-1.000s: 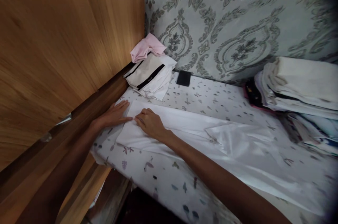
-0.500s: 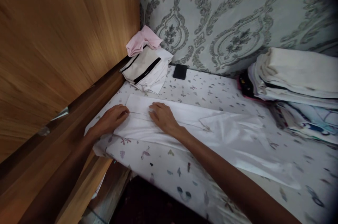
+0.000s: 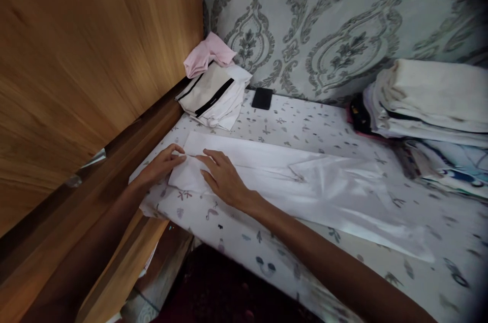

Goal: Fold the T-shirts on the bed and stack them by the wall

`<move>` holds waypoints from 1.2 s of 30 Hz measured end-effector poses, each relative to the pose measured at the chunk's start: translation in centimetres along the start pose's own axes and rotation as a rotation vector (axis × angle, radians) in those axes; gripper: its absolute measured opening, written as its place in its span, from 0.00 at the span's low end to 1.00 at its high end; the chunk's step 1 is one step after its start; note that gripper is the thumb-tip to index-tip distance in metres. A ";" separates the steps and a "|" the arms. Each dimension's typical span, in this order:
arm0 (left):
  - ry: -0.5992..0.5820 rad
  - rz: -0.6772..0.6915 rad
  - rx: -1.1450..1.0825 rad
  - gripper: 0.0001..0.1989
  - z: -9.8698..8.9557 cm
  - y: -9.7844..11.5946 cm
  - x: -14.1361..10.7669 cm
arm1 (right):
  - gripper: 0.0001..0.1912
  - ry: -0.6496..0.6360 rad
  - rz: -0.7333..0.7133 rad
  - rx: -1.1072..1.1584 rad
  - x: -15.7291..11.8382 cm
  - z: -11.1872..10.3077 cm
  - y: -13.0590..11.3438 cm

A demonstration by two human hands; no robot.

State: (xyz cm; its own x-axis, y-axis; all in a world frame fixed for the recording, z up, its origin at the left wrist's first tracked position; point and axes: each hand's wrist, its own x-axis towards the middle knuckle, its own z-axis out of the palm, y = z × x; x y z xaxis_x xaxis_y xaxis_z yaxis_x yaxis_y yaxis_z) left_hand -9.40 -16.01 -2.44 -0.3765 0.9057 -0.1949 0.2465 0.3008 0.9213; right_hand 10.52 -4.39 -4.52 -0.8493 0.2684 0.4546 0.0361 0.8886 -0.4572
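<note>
A long white garment (image 3: 267,160) lies folded lengthwise across the patterned sheet, wrinkled toward its right end. At its left end, my left hand (image 3: 164,161) pinches the cloth edge between thumb and fingers. My right hand (image 3: 224,178) rests on the garment just to the right, its fingers spread and pointing toward my left hand. A crease line runs along the middle of the cloth, partly under the right fingers.
Folded clothes (image 3: 213,94) with a pink cloth (image 3: 209,54) on top sit at the back left. A black flat square (image 3: 262,98) lies near the wall. Stacked clothes (image 3: 430,104) stand at the right. A wooden panel (image 3: 95,49) rises on the left.
My right hand has moved left and slightly nearer to me, closer to my left hand. My left hand has shifted a little, its fingertips now on the cloth edge. The view has shifted slightly.
</note>
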 end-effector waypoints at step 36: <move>0.439 0.021 0.590 0.14 2.2 -1.0 -0.2 | 0.12 0.038 0.044 -0.123 -11.5 -6.4 3.1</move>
State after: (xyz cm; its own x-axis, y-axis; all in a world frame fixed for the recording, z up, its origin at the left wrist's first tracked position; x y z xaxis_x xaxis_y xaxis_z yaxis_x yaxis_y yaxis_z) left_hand -7.56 -15.81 -4.08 -0.6590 0.7471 0.0872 0.6503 0.5077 0.5652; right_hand 23.73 -2.36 -6.30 -0.8247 0.3202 0.4661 0.1394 0.9140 -0.3811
